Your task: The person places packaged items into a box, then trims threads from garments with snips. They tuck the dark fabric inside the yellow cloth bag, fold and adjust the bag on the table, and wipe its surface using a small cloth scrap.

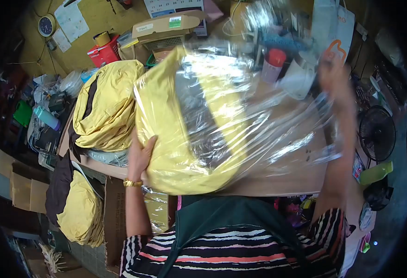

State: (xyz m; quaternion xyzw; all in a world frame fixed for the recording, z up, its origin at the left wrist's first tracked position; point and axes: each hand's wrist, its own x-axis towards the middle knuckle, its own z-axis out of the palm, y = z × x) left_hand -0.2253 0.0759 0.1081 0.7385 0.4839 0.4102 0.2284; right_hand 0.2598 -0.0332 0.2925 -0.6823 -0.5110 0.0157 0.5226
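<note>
A folded yellow cloth item with a dark grey panel [159, 104] is held up over the table, partly inside a clear plastic bag [282, 143]. My left hand [141, 155] grips its lower left edge, thumb in front and the other fingers hidden behind. The loose side of the bag stretches right toward my right forearm. Raised at the upper right, my right hand [334, 76] is smeared by motion, so its fingers and any hold on the plastic cannot be made out. Left of the bagged item lies a pile of yellow cloth items with dark parts [113, 99].
The brown table [277, 180] carries a red-lidded bottle [274, 65] and a white jug [298, 76]. Boxes [168, 28] stand at the back. More yellow cloth [80, 213] sits lower left. A black fan [377, 132] is at right.
</note>
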